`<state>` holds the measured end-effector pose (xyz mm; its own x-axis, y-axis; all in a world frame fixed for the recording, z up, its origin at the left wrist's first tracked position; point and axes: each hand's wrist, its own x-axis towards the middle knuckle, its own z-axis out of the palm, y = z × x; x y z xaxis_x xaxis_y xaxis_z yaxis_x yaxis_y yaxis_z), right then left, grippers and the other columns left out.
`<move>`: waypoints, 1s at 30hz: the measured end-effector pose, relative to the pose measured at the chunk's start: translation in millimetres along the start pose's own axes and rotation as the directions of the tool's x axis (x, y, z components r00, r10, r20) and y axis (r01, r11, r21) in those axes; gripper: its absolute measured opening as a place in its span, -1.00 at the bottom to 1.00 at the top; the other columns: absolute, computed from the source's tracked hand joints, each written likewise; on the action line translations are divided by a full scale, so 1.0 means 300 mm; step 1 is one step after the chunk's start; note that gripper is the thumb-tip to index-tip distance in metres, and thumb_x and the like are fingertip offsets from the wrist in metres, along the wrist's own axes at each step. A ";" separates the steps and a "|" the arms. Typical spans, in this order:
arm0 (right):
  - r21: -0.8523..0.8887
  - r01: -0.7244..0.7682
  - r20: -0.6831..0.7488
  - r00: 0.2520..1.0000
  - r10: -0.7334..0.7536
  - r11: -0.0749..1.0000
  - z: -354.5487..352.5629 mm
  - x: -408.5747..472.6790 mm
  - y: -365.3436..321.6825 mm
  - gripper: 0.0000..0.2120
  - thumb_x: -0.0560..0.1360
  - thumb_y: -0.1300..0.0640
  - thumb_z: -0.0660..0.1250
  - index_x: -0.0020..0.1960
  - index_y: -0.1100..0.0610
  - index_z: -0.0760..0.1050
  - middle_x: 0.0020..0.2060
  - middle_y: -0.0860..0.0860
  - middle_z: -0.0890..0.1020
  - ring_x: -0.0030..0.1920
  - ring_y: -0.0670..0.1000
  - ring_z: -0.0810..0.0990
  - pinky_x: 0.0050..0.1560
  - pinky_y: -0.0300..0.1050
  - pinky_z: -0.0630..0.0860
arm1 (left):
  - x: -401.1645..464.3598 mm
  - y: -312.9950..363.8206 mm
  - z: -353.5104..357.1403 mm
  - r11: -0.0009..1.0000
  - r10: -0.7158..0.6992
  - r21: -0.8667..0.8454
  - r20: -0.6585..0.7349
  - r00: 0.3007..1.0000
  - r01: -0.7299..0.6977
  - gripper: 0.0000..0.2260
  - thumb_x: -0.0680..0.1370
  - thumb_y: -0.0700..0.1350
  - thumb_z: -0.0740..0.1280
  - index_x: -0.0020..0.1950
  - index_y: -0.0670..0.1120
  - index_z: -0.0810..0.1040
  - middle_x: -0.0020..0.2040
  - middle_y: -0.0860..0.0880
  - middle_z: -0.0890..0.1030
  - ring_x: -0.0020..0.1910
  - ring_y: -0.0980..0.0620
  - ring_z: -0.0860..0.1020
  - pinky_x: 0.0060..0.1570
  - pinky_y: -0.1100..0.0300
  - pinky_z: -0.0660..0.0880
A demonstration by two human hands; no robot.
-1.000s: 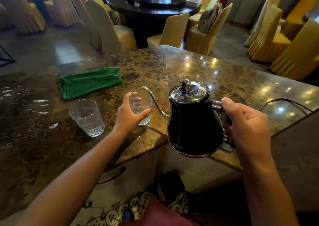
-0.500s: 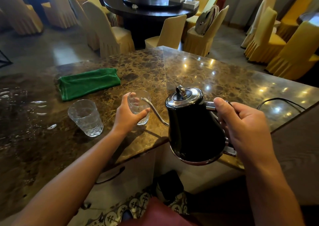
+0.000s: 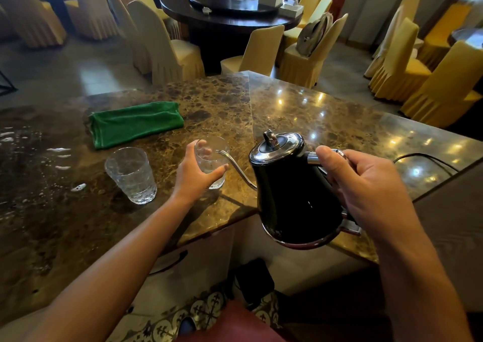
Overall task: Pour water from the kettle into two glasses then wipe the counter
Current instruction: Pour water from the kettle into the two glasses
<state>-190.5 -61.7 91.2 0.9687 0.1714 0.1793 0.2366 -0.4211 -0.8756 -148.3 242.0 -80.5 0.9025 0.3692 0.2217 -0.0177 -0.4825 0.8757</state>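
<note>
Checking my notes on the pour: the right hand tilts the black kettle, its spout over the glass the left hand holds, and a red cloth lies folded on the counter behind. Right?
One slip: the cloth is green, not red, as the head view shows. The rest stands: the right hand tilts the black kettle, spout over the glass held by the left hand.

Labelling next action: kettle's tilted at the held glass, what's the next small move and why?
Probably keep tipping the kettle so its spout pours into the glass the left hand steadies: the spout tip is at its rim, and little water shows inside.
</note>
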 end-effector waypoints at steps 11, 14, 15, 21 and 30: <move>-0.243 0.089 0.002 0.996 -0.092 0.966 0.007 0.040 -0.091 -0.41 0.60 -0.28 0.30 -0.40 0.11 0.36 -0.58 -0.11 0.36 -0.55 -0.10 0.33 -0.53 -0.24 0.22 | -0.001 0.005 -0.009 0.999 -0.036 0.002 0.034 0.999 0.036 -0.17 0.36 0.19 0.62 0.48 -0.01 0.30 0.26 0.01 0.59 0.22 0.03 0.62 0.24 -0.08 0.59; -0.259 0.099 0.024 0.995 -0.097 0.961 0.008 0.054 -0.104 -0.43 0.62 -0.27 0.28 -0.42 0.06 0.36 -0.60 -0.12 0.36 -0.55 -0.09 0.34 -0.53 -0.24 0.22 | -0.001 0.007 -0.011 0.999 -0.033 -0.014 0.048 0.998 0.034 -0.15 0.34 0.24 0.60 0.48 -0.01 0.29 0.26 0.00 0.58 0.22 0.02 0.62 0.23 -0.10 0.60; -0.266 0.098 0.035 0.995 -0.092 0.959 0.006 0.061 -0.107 -0.41 0.62 -0.29 0.26 -0.42 0.07 0.36 -0.59 -0.11 0.35 -0.55 -0.09 0.32 -0.52 -0.21 0.22 | -0.001 0.006 -0.010 0.999 -0.034 -0.017 0.049 0.998 0.035 -0.17 0.36 0.19 0.61 0.48 -0.03 0.29 0.26 -0.01 0.58 0.22 0.02 0.63 0.23 -0.10 0.60; -0.314 0.120 0.070 0.992 -0.103 0.942 -0.004 0.098 -0.140 -0.41 0.61 -0.31 0.24 -0.44 0.05 0.33 -0.61 -0.11 0.35 -0.56 -0.09 0.32 -0.52 -0.22 0.24 | -0.006 0.003 -0.008 0.998 -0.046 -0.049 0.046 0.998 0.048 -0.14 0.32 0.31 0.54 0.48 0.02 0.28 0.25 0.03 0.57 0.22 0.06 0.62 0.22 -0.10 0.61; -0.365 0.148 0.117 0.987 -0.112 0.919 -0.002 0.121 -0.176 -0.41 0.54 -0.36 0.20 -0.45 0.06 0.37 -0.61 -0.10 0.41 -0.56 -0.12 0.38 -0.52 -0.28 0.29 | -0.004 -0.007 0.002 0.997 -0.051 -0.057 0.043 0.998 0.054 -0.19 0.41 0.11 0.61 0.51 -0.05 0.28 0.30 -0.03 0.56 0.26 0.00 0.60 0.29 -0.07 0.56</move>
<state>-167.7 -33.8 144.2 0.9206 0.3205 0.2231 0.3880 -0.6868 -0.6146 -149.1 242.2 -82.7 0.9200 0.3589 0.1577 0.0064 -0.4160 0.9093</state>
